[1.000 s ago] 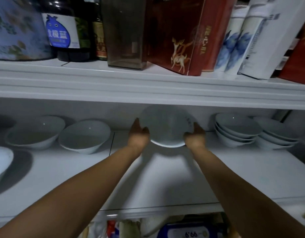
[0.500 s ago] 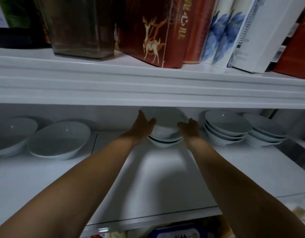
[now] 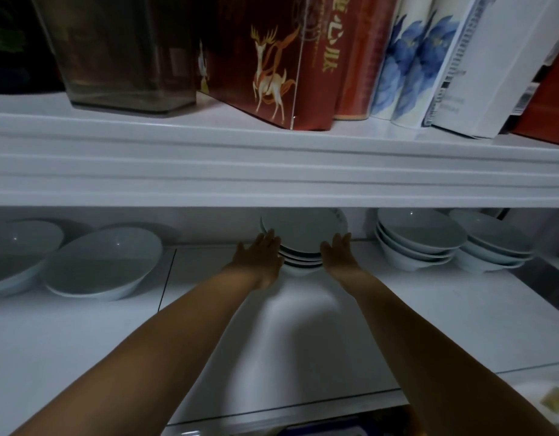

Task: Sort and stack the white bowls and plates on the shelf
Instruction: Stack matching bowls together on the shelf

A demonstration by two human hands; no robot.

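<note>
A single head-worn, wide-angle view faces a white two-tier shelf unit [image 3: 271, 165] head-on, tilted slightly downward. It sits close: the bare forearms enter from the bottom corners and reach away toward the lower tier's back. The upper tier's front edge crosses mid-frame, bowed by lens distortion.

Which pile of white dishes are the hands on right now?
The middle stack, flanked by left hand and right hand; the two bowl stacks further right stand untouched.
</note>
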